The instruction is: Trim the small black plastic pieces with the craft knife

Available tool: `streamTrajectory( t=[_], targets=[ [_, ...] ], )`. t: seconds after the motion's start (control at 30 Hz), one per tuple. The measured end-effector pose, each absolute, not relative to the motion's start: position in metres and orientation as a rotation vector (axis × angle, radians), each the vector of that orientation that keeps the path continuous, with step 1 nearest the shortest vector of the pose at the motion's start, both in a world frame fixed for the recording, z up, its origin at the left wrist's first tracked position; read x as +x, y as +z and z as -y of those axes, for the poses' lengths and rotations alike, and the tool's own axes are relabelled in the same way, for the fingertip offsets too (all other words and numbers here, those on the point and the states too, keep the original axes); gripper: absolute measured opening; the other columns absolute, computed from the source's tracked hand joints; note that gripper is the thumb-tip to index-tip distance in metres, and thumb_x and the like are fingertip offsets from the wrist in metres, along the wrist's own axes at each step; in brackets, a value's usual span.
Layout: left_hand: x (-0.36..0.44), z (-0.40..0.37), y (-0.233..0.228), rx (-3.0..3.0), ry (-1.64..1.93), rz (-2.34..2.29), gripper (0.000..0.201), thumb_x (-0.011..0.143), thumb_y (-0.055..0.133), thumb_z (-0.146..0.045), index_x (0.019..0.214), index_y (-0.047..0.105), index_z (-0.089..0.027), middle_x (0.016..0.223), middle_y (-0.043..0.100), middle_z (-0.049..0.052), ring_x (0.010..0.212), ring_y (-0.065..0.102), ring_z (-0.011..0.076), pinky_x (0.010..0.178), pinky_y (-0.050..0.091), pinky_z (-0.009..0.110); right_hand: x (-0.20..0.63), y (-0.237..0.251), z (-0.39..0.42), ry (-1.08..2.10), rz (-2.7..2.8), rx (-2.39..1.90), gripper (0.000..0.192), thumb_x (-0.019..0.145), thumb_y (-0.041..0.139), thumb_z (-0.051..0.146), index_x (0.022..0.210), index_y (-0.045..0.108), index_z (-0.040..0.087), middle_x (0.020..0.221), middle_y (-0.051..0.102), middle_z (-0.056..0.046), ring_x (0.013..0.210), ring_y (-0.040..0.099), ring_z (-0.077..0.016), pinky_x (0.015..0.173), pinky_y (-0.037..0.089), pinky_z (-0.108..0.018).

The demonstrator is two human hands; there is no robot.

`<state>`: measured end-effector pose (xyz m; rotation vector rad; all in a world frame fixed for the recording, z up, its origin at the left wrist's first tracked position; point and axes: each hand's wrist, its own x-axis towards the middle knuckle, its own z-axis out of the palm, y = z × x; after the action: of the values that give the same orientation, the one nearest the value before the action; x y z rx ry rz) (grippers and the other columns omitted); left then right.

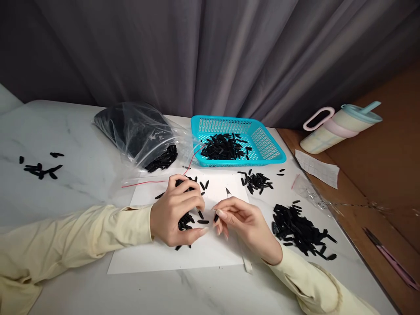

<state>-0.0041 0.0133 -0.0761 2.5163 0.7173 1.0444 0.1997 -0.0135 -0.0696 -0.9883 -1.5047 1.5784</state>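
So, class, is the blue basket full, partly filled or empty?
Partly filled: black pieces lie heaped towards the left of the blue basket, while some holed floor shows bare on the right.

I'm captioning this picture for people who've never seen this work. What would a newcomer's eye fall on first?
Probably the bright blue basket at the back of the white table, with a heap of black pieces in it. Next, the left hand curved over more such pieces on the white sheet, and the right hand beside it, pinching one small piece.
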Motion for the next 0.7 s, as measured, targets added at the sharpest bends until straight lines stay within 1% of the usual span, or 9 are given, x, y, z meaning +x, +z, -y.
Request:
streamTrajectory(
  t=[0.03, 0.1, 0.2, 0.37, 0.53, 0.7],
  targets=[
    [-0.0036, -0.0128, -0.0758, 2.530, 1.055, -0.724, 0.018, 0.073, 0.052, -0.035, 0.078, 0.051, -0.018, 0.067, 0.059, 0.003, 0.084, 0.054, 0.0247, 0.084, 0.025, 0.044, 0.1982, -0.0710, 0.0135, 1.661, 1.355, -0.951, 0.014, 0.088, 0.058, 0.031, 0.085, 0.058, 0.017, 0.067, 0.065, -0.002, 0.054, 0.059, -0.0126, 0.047, 0.046, -0.024],
    [-0.0024, -0.0123, -0.0759, 2.543, 1.079, -0.735, 0.019, 0.073, 0.053, -0.036, 0.076, 0.051, -0.018, 0.066, 0.058, 0.003, 0.082, 0.055, 0.0238, 0.083, 0.027, 0.044, 0.1955, -0.0732, 0.0141, 1.779, 1.191, -0.874, 0.016, 0.084, 0.064, 0.029, 0.080, 0.057, 0.015, 0.070, 0.068, -0.005, 0.056, 0.063, -0.0137, 0.045, 0.047, -0.022],
    [-0.0011, -0.0127, -0.0781, 2.547, 1.088, -0.721, 0.016, 0.079, 0.051, -0.034, 0.078, 0.052, -0.018, 0.066, 0.058, 0.003, 0.081, 0.055, 0.0227, 0.083, 0.029, 0.043, 0.1932, -0.0741, 0.0163, 1.863, 1.150, -0.794, 0.014, 0.085, 0.064, 0.026, 0.080, 0.058, 0.014, 0.074, 0.071, -0.007, 0.058, 0.066, -0.0150, 0.047, 0.050, -0.023],
    [-0.0017, -0.0147, -0.0837, 2.555, 1.135, -0.596, 0.007, 0.086, 0.048, -0.020, 0.081, 0.052, -0.017, 0.066, 0.059, 0.001, 0.079, 0.055, 0.0193, 0.082, 0.028, 0.041, 0.1926, -0.0719, 0.0201, 1.857, 1.193, -0.747, 0.013, 0.090, 0.057, 0.026, 0.089, 0.059, 0.013, 0.071, 0.071, -0.006, 0.055, 0.064, -0.0132, 0.048, 0.051, -0.024],
    [-0.0031, -0.0168, -0.0846, 2.556, 1.105, -0.524, 0.012, 0.088, 0.043, -0.015, 0.081, 0.052, -0.016, 0.069, 0.059, 0.002, 0.076, 0.054, 0.0171, 0.083, 0.028, 0.040, 0.1911, -0.0706, 0.0220, 1.843, 1.173, -0.710, 0.008, 0.091, 0.055, 0.023, 0.088, 0.055, 0.015, 0.077, 0.071, -0.005, 0.059, 0.066, -0.0125, 0.050, 0.052, -0.022],
    [-0.0028, -0.0178, -0.0832, 2.545, 1.094, -0.490, 0.013, 0.089, 0.041, -0.013, 0.080, 0.050, -0.017, 0.069, 0.060, 0.001, 0.075, 0.053, 0.0165, 0.083, 0.027, 0.040, 0.1910, -0.0718, 0.0234, 1.830, 1.194, -0.722, 0.009, 0.091, 0.056, 0.023, 0.087, 0.054, 0.015, 0.080, 0.071, -0.007, 0.061, 0.066, -0.0135, 0.050, 0.052, -0.023]
  ],
)
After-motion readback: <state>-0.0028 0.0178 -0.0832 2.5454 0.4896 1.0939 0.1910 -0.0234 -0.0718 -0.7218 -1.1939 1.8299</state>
